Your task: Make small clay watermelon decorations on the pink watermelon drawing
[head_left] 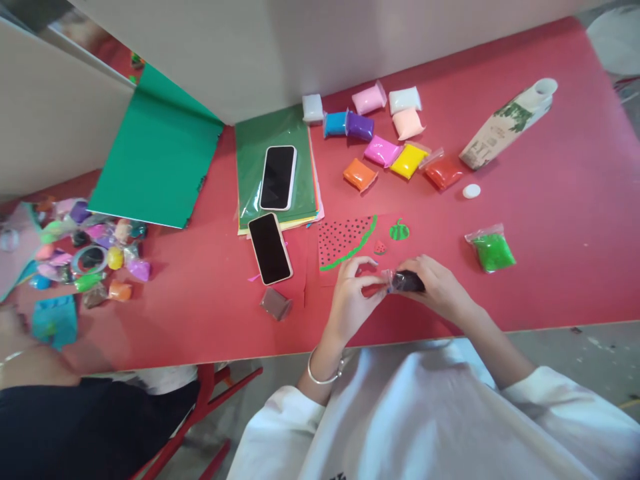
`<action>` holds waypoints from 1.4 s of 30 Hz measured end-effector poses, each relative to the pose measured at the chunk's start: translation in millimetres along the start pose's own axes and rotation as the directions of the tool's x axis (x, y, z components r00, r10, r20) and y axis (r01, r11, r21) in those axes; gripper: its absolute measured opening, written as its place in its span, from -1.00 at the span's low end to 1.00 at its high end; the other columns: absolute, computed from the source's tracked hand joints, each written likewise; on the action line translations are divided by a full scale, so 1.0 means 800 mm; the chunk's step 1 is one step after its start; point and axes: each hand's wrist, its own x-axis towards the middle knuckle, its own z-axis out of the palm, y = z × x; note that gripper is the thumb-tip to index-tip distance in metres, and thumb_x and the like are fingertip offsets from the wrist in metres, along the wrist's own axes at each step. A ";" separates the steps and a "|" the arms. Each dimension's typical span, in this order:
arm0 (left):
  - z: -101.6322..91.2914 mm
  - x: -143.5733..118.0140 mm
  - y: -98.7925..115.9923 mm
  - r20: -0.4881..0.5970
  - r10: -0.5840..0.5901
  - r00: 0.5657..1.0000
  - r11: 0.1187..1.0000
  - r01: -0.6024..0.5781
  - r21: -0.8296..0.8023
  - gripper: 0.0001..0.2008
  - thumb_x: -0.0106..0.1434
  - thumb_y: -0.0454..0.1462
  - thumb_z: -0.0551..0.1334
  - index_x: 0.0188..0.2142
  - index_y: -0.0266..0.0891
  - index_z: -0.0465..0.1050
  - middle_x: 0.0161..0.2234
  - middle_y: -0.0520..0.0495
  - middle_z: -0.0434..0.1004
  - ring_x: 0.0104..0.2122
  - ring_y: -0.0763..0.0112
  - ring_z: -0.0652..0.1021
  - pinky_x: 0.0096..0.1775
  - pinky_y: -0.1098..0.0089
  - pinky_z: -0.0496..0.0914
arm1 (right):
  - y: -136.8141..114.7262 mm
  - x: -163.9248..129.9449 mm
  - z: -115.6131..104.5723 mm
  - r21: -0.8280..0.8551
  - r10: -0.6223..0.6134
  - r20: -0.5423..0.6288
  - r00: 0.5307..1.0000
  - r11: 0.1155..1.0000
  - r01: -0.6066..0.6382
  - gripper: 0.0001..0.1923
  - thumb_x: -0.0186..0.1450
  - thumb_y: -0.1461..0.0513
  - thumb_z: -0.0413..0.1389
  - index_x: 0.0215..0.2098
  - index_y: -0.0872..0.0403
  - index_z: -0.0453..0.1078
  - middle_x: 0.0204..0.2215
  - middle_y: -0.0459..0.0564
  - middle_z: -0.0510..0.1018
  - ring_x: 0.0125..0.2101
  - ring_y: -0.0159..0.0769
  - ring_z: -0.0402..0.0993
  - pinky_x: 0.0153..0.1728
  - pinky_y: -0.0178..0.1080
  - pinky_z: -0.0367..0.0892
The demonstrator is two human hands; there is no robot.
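Observation:
Between my two hands is a small clear packet of black modelling clay (409,281). My left hand (354,293) pinches the packet's clear plastic end with thumb and finger. Wrapped round the black clay end is my right hand (440,287). Just beyond them lies a red sheet with a watermelon slice (345,240) of red clay, dotted with black seeds and edged by a green rind. Beside it sit a small green striped melon (399,230) and a tiny red slice (380,247). A packet of green clay (493,250) rests to the right.
Several clay packets, including an orange one (360,175), lie at the back. A carton (507,125) stands at right near a white cap (471,191). Two phones (271,248) and a brown packet (276,304) are left. Another person's arm (30,360) is at far left.

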 end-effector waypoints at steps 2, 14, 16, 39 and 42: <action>0.001 0.000 0.001 -0.020 -0.005 1.000 1.000 0.005 0.008 -0.94 0.17 -0.28 0.33 -0.34 -0.11 0.59 -0.13 -0.07 0.42 -0.10 0.30 0.44 -0.05 0.23 0.40 | 0.000 0.001 0.001 0.008 -0.010 -0.004 1.000 1.000 0.010 -0.80 0.30 0.15 0.12 -0.14 0.04 0.30 -0.29 0.05 0.52 -0.33 -0.21 0.43 -0.30 -0.17 0.38; 0.010 -0.001 -0.003 -0.009 -0.017 1.000 1.000 0.017 0.005 -0.95 0.14 -0.30 0.34 -0.36 -0.12 0.58 -0.14 -0.06 0.44 -0.11 0.30 0.45 -0.07 0.23 0.42 | -0.004 -0.002 -0.003 -0.001 -0.048 0.005 0.999 0.999 0.048 -0.78 0.32 0.17 0.08 -0.08 0.04 0.28 -0.28 0.06 0.52 -0.30 -0.20 0.43 -0.30 -0.16 0.39; 0.010 0.000 -0.004 -0.005 -0.031 1.000 0.999 0.031 -0.015 -0.94 0.14 -0.28 0.35 -0.35 -0.11 0.59 -0.13 -0.07 0.44 -0.10 0.29 0.45 -0.06 0.23 0.41 | -0.004 -0.001 -0.003 -0.009 -0.066 -0.001 0.998 0.998 0.066 -0.79 0.33 0.17 0.08 -0.08 0.04 0.28 -0.27 0.07 0.51 -0.30 -0.20 0.43 -0.29 -0.16 0.39; -0.006 -0.004 -0.009 -0.083 -0.165 0.983 0.979 0.153 -0.135 -0.93 0.18 -0.29 0.30 -0.30 -0.16 0.55 -0.19 -0.05 0.36 -0.14 0.35 0.47 -0.04 0.29 0.40 | -0.002 0.026 0.011 0.037 -0.009 -0.001 1.000 0.999 0.009 -0.77 0.28 0.12 0.14 -0.12 -0.01 0.30 -0.26 0.02 0.53 -0.31 -0.21 0.45 -0.30 -0.19 0.39; -0.010 -0.012 -0.011 -0.128 -0.178 0.976 0.979 0.162 -0.128 -0.92 0.18 -0.28 0.30 -0.30 -0.16 0.55 -0.19 -0.05 0.36 -0.15 0.36 0.48 -0.05 0.30 0.42 | -0.005 0.032 0.017 0.049 -0.028 0.030 0.999 0.998 0.026 -0.75 0.29 0.11 0.14 -0.11 -0.01 0.30 -0.28 0.01 0.52 -0.30 -0.21 0.45 -0.29 -0.19 0.39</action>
